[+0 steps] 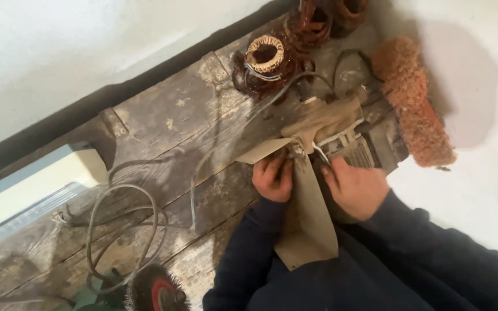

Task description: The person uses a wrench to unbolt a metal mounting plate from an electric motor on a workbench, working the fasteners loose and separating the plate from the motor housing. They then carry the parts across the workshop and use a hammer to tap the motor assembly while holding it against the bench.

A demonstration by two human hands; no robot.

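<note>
Brown insulating paper strip, long axis running near-to-far between the hands, lies on the wooden bench: left hand pinches its far left edge, right hand grips the grey motor part just beyond.

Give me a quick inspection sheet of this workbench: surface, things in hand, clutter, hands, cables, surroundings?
Surface: worn, scratched grey wooden bench.
Job's things: long strip of tan paper held between both hands; its upper end lies over a grey metal motor part.
Clutter: copper-wound coils, fuzzy orange roller, round wire brush wheel with red centre.
Grippers: left hand and right hand both pinch the paper, sleeves dark blue.
Cables: loose grey cable looped over the bench.
Surroundings: white wall, pale flat panel at the left edge.
</note>
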